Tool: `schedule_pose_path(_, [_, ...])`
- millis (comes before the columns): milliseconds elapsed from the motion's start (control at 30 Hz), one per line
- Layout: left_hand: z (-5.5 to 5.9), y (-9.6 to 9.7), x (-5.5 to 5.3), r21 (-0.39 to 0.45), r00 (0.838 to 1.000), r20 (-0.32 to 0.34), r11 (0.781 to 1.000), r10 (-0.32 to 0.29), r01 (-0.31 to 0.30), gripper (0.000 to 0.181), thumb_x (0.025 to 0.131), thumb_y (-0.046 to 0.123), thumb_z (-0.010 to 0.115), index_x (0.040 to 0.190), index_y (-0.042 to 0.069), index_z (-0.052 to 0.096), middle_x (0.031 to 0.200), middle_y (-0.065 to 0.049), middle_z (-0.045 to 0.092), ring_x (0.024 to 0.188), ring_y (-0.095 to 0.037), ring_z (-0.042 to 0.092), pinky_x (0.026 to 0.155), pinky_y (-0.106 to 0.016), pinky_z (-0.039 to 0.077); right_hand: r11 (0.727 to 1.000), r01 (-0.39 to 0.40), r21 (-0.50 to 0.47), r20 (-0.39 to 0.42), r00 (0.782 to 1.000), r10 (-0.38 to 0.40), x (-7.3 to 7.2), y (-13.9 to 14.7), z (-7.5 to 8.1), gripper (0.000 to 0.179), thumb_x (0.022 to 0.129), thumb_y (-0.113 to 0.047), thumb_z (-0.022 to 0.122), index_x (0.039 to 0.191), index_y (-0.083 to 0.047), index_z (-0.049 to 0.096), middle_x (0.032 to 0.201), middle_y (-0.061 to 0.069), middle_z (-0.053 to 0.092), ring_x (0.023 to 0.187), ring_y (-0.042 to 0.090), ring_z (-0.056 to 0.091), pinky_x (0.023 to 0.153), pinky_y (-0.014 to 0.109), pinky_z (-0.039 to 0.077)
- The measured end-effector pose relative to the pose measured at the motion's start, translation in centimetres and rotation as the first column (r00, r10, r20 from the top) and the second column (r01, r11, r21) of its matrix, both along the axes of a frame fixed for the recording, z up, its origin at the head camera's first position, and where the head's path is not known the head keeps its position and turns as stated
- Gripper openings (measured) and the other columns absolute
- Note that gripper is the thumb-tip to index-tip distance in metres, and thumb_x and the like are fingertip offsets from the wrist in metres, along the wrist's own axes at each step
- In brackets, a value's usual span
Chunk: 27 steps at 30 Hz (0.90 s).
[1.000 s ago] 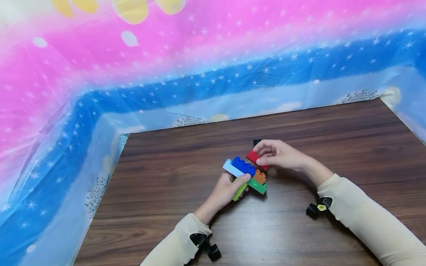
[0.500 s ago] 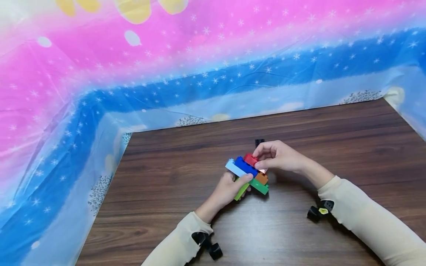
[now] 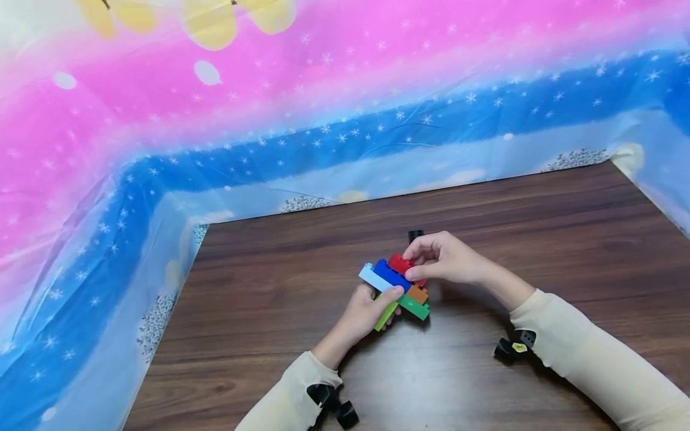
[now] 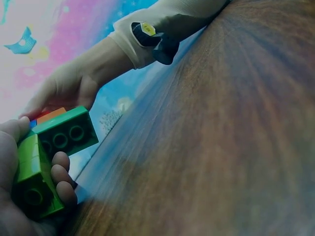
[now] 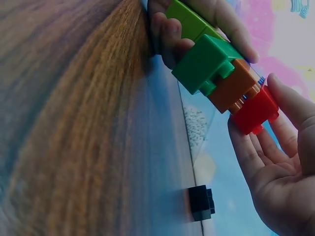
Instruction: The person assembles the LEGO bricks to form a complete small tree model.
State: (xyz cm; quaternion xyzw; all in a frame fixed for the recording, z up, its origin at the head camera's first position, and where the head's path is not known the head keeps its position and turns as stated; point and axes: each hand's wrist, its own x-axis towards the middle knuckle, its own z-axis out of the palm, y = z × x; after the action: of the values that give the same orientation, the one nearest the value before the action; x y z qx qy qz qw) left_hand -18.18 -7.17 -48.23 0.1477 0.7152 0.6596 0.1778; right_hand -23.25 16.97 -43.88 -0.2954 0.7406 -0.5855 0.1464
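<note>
My left hand (image 3: 363,314) grips a built stack of toy bricks by its lime green brick (image 4: 34,172), thumb on top and fingers curled beneath. The stack also has a green brick (image 3: 414,307), a light blue brick (image 3: 375,278), a blue brick (image 3: 390,275) and an orange brick (image 5: 234,86). On the far side of the blue and orange bricks sits a red brick (image 5: 256,110), which my right hand (image 3: 450,258) pinches between thumb and fingers. In the right wrist view the red brick touches the orange one; whether it is fully seated I cannot tell.
A black brick (image 3: 415,235) lies on the dark wooden table (image 3: 280,275) just beyond the right hand. Behind the table hangs a pink and blue cloth (image 3: 345,120). A small black device is strapped to each sleeve.
The right hand has brought the red brick leftward onto the stack, closing the gap between them. The left hand still holds the stack in nearly the same place.
</note>
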Motion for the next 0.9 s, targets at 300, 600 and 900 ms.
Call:
schedule_pose_path(300, [0.07,-0.33,0.16,-0.005,1.000,-0.005,1.000,0.009,-0.009,0.044,0.106,0.035,0.066,0.130,-0.001,0.059,0.081,-0.009,0.067,0.061,-0.018,0.061,0.055,-0.028,0.054,1.000,0.015,0.001,-0.004,1.000,-0.015,0.11,-0.57,0.19,0.024,0.091,-0.004,0.082,0.111,0.003,0.071,0.103,0.013,0.075,0.088,0.026,0.072,0.079,0.034,0.063])
schedule_pose_path(600, [-0.04,-0.35,0.24,0.005,1.000,-0.004,1.000,0.020,-0.020,0.044,0.106,0.036,0.066,0.128,-0.002,0.059,0.079,-0.007,0.067,0.061,-0.016,0.061,0.054,-0.028,0.054,0.999,0.044,0.028,-0.047,0.998,-0.043,0.39,-0.90,0.13,0.023,0.091,-0.005,0.084,0.110,0.001,0.072,0.105,0.011,0.075,0.092,0.025,0.072,0.083,0.031,0.062])
schedule_pose_path(900, [-0.15,-0.53,0.25,0.016,1.000,0.002,1.000,0.005,-0.005,0.041,0.106,0.033,0.066,0.129,0.000,0.059,0.082,-0.011,0.068,0.061,-0.016,0.061,0.055,-0.028,0.054,1.000,-0.005,-0.008,0.018,1.000,0.005,0.15,-0.69,-0.15,0.023,0.094,-0.005,0.080,0.113,0.002,0.070,0.105,0.012,0.074,0.092,0.025,0.072,0.079,0.034,0.063])
